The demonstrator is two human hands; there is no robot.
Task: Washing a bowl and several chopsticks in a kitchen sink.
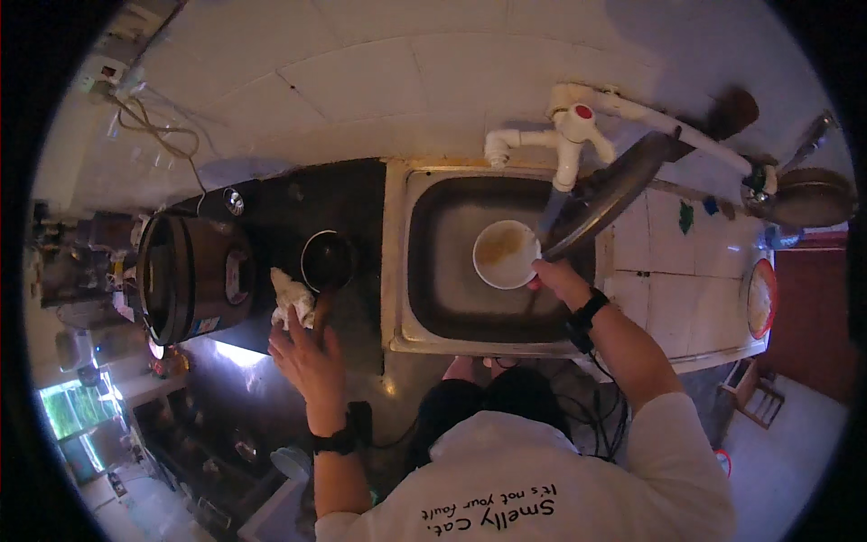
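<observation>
My right hand [563,281] grips the rim side of a white bowl [523,269] held over the stainless steel sink [447,298]. Yellowish-brown matter lies inside the bowl; whether it is liquid or solid cannot be told. On the dark countertop to the left, my left hand [305,356] has its fingers apart, with the fingertips at a crumpled whitish cloth [291,298]. Just beyond the cloth sits a dark round vessel [330,261] with a pale rim on one side.
A white plastic tap [567,139] with a red-marked knob reaches over the sink's back edge. Beside it leans a large metal pan or lid [616,186]. An electric rice cooker [196,278] stands at left. Tiled counter [677,271] extends right, with a red-rimmed basin [762,299] at its end.
</observation>
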